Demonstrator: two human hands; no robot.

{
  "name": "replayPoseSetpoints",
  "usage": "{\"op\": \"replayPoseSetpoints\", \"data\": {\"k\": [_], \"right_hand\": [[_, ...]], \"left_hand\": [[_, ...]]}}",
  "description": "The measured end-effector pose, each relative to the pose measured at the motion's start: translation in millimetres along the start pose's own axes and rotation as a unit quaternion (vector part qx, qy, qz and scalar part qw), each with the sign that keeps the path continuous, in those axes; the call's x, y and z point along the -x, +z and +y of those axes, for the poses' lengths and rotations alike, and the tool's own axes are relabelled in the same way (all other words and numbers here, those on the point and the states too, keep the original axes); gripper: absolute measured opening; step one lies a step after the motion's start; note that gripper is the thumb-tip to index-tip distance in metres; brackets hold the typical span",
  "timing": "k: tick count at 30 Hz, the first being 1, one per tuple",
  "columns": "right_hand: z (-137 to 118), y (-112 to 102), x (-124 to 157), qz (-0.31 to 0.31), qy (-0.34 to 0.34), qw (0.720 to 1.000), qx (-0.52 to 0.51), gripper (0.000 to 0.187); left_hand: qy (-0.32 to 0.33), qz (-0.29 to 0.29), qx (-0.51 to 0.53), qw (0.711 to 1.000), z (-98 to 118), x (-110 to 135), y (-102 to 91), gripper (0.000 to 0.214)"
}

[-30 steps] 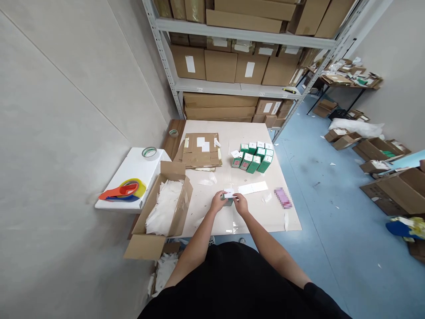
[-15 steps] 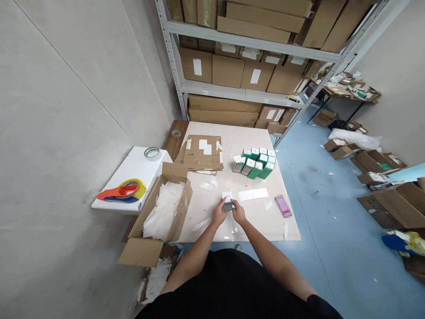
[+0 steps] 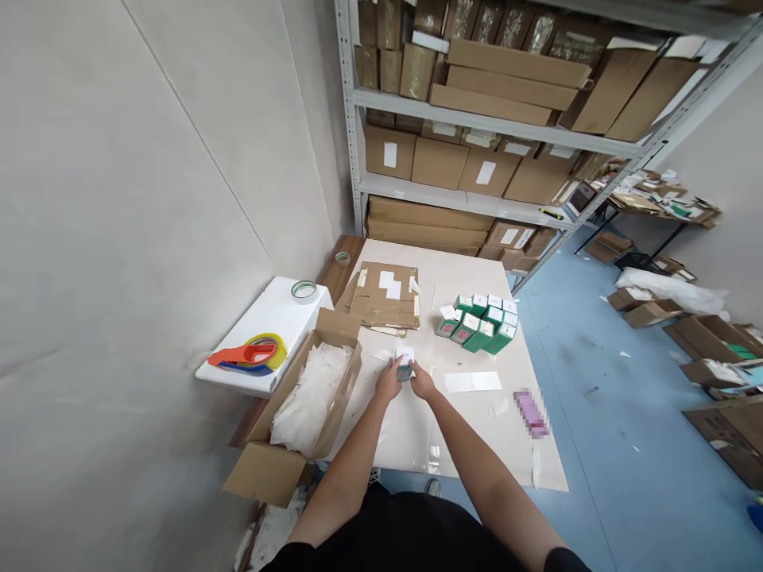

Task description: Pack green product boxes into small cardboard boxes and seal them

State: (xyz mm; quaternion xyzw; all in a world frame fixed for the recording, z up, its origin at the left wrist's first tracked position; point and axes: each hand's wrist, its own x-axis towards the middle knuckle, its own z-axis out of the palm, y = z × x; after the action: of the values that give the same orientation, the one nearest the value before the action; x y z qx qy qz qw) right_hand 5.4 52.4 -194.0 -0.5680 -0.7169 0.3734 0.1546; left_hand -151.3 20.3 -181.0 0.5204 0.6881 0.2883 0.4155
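Over there at the table [image 3: 402,445], the left hand [image 3: 389,381] and right hand [image 3: 423,383] pinch a small box [image 3: 404,355] from either side, near some green boxes [image 3: 478,338].

Small green box [image 3: 404,363], white top, between left grip [image 3: 389,382] and right grip [image 3: 423,383]

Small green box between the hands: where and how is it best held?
Probably by its opposite left and right sides, one hand from each: the small green box is compact and flat-sided, with the left hand and right hand at those sides. That leaves its white end largely uncovered.
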Motion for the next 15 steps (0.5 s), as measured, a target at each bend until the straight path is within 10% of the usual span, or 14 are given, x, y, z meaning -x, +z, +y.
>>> {"op": "replayPoseSetpoints", "data": {"k": [6, 15], "right_hand": [[4, -11, 6, -0.027, -0.033, 0.999, 0.0, 0.074], [-14, -45, 51, 0.121, -0.146, 0.98, -0.066, 0.071]], "left_hand": [[0.023, 0.036, -0.055, 0.998, 6, 4, 0.5, 0.088], [0.118, 0.172, 0.059, 0.976, 55, 32, -6.6, 0.07]]}}
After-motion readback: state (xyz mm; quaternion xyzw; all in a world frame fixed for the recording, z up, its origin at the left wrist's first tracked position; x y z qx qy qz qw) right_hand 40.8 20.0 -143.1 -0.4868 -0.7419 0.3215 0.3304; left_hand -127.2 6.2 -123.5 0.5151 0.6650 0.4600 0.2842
